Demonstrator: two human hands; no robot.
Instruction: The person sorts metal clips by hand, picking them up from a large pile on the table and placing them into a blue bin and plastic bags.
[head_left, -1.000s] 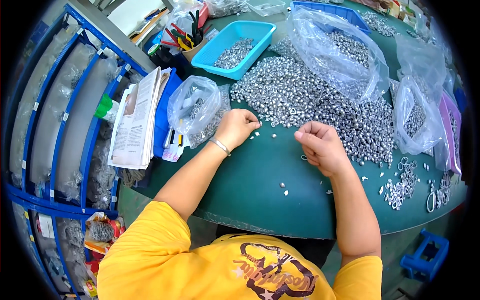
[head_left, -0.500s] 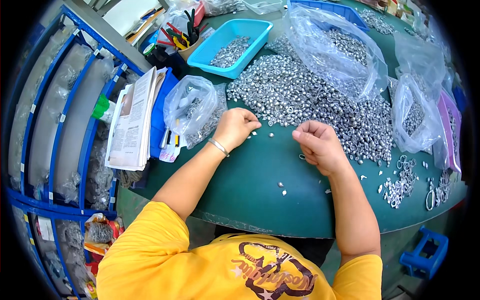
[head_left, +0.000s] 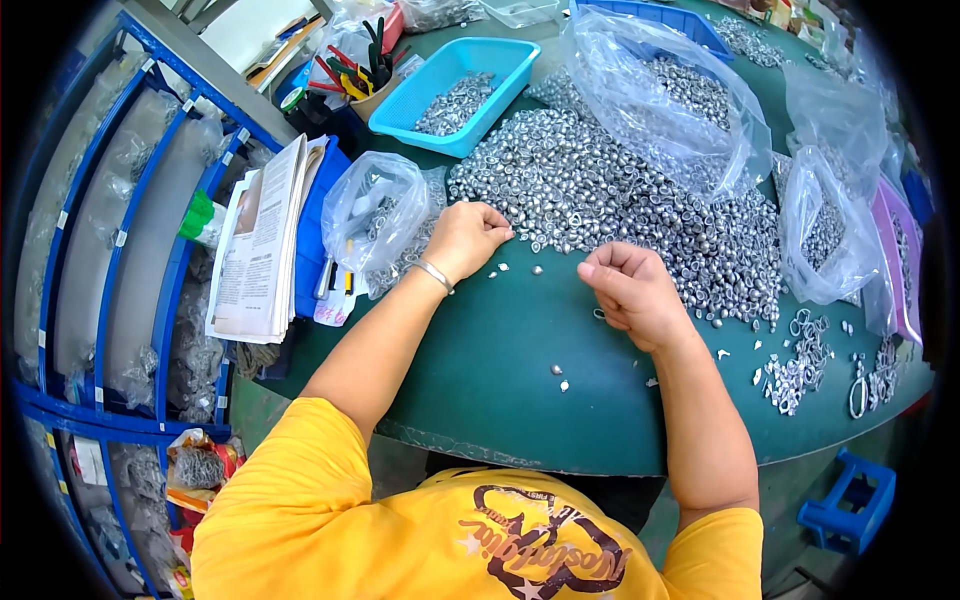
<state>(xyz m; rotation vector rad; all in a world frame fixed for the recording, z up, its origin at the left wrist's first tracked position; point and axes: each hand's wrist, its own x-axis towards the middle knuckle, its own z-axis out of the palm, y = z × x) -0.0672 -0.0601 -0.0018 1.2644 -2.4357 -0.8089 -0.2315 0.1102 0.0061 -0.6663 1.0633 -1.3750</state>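
A wide heap of small silver-grey metal pieces (head_left: pixel 610 190), rounded and ring-like, spreads over the green table (head_left: pixel 500 380). At the heap's near left edge is my left hand (head_left: pixel 466 242), thumb and fingers pinched together; whatever is between the fingertips is too small to make out. My right hand (head_left: pixel 634 294) is held curled in front of the heap, thumb against the bent forefinger, and what it may hold is hidden. Between the hands lies a loose round metal piece (head_left: pixel 537 270). Two more small pieces (head_left: pixel 557 370) rest nearer to me.
A turquoise basket (head_left: pixel 500 95) of metal pieces stands beyond the left hand. Clear plastic bags (head_left: pixel 375 205) hold more pieces. Papers (head_left: pixel 262 245) and a blue rack (head_left: pixel 100 330) are at left. Oval metal links (head_left: pixel 795 370) lie at right, above a blue stool (head_left: pixel 850 500).
My left hand has shifted slightly up and left, to the heap's edge. The right hand stays almost in place, still curled. The whole view has moved slightly.
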